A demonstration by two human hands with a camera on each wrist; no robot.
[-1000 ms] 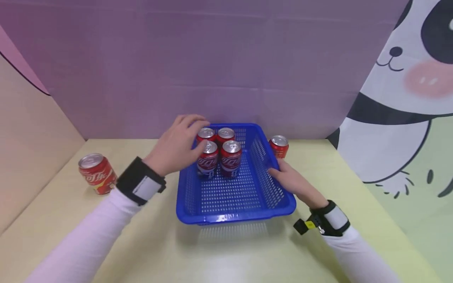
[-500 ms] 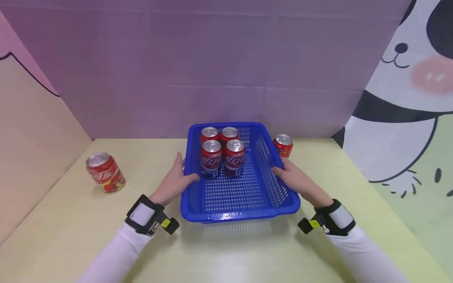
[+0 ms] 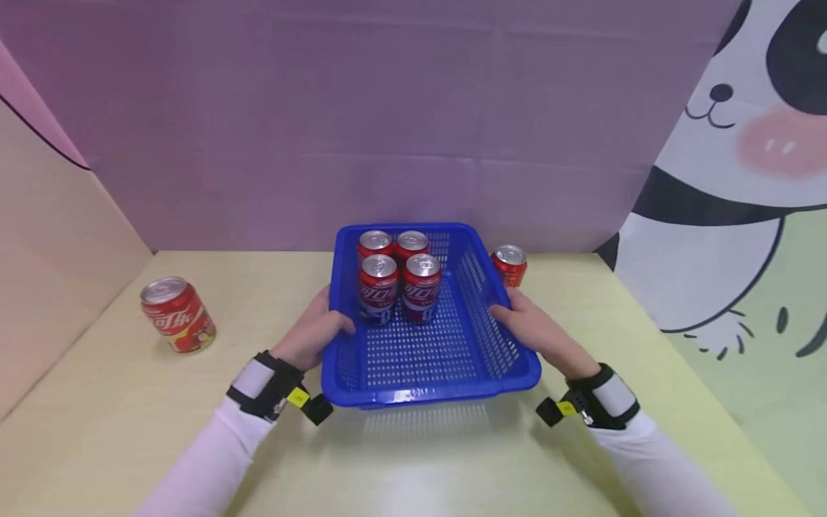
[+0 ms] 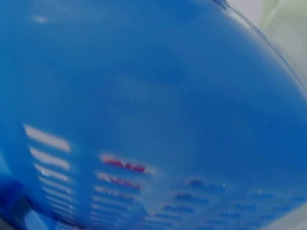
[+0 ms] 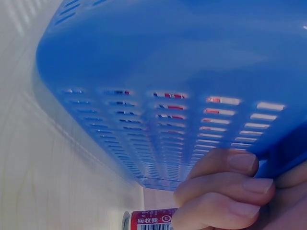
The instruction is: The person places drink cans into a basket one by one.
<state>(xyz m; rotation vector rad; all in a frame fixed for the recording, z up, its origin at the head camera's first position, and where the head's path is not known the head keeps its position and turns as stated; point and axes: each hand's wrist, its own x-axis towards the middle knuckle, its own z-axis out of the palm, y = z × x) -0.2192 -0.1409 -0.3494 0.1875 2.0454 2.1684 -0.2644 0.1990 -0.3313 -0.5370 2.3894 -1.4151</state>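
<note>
A blue slotted plastic basket stands mid-table, with several red cola cans upright in its back left part. My left hand grips its left rim, thumb over the top and the other fingers hidden beneath. On the opposite rim my right hand holds on the same way; in the right wrist view its fingers curl under the edge against the slotted wall. The left wrist view is filled by the basket's side wall, and no fingers can be made out there.
Outside the basket, one cola can stands on the pale table at the left. Another can is just behind my right hand, close to the basket's right side. A purple wall closes the back.
My left hand has come down from over the cans to the basket's left rim and now grips it. The right hand has stayed on the right rim.
</note>
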